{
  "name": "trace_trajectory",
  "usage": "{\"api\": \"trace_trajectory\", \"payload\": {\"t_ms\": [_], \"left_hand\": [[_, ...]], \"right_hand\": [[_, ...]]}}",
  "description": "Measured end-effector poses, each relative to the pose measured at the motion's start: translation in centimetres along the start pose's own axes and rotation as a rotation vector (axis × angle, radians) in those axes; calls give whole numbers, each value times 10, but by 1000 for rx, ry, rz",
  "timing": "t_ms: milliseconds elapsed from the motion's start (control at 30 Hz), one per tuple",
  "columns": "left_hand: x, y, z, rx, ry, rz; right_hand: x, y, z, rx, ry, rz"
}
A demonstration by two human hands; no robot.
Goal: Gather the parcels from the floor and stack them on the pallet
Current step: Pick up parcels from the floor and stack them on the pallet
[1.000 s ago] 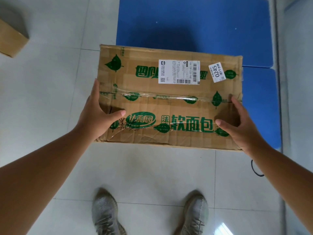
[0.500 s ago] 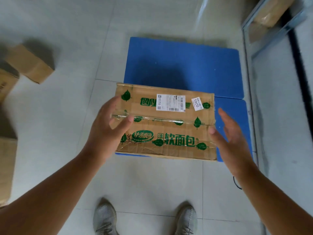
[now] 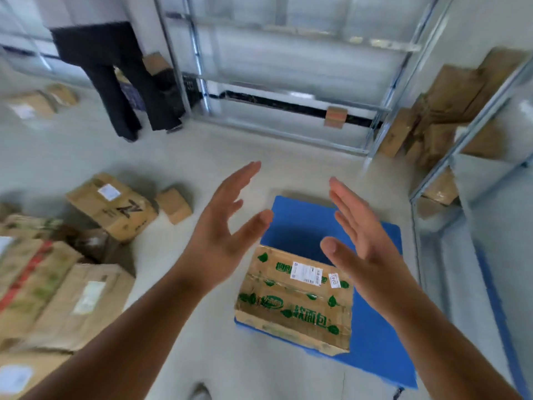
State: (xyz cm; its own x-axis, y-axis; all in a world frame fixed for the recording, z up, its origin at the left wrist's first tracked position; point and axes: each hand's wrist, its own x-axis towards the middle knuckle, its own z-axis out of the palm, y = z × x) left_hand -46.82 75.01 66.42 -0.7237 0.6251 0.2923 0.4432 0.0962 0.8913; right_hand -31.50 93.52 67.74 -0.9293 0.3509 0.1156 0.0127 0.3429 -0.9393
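Both hands hang in the air, the left hand (image 3: 222, 235) and right hand (image 3: 363, 246) with fingers spread straight, palms facing, holding nothing. Below them the green-printed parcel (image 3: 294, 298) lies flat on the blue pallet (image 3: 377, 336) at its near left corner, long axis running left to right (label up). More cartons (image 3: 57, 295) crowd the floor at left; beyond, a person's dark trousers (image 3: 115, 79) and metal shelving (image 3: 288, 67).

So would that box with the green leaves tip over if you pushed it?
Probably not: the green-leaf box lies low and flat on the blue pallet, so it would likely slide. Its creased, taped cardboard may dent a little.

Parcel (image 3: 294, 298) on pallet (image 3: 375, 327); more boxes (image 3: 72, 298) left on floor.
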Motion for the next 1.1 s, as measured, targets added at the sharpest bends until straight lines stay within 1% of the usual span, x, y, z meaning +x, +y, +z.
{"api": "trace_trajectory", "payload": {"t_ms": [67, 200, 367, 500, 633, 800, 933, 1100], "left_hand": [[-18, 45, -20, 11, 91, 26], [-73, 122, -62, 19, 334, 33], [-174, 199, -111, 74, 628, -4], [-262, 254, -138, 198, 855, -30], [-345, 295, -150, 290, 1021, -46], [-442, 326, -155, 343, 1138, -79], [-513, 342, -151, 368, 1238, -104], [-584, 349, -141, 374, 1358, -160]], "right_hand": [[4, -44, 0, 25, -84, -119], [0, -119, 16, 98, -276, -357], [-30, -199, 56, 211, -523, -545], [-68, -248, 98, 290, -723, -681], [-112, -288, 140, 338, -854, -770], [-180, -322, 191, 392, -981, -797], [-235, -336, 227, 396, -1094, -817], [-291, -335, 263, 376, -1218, -821]]}}
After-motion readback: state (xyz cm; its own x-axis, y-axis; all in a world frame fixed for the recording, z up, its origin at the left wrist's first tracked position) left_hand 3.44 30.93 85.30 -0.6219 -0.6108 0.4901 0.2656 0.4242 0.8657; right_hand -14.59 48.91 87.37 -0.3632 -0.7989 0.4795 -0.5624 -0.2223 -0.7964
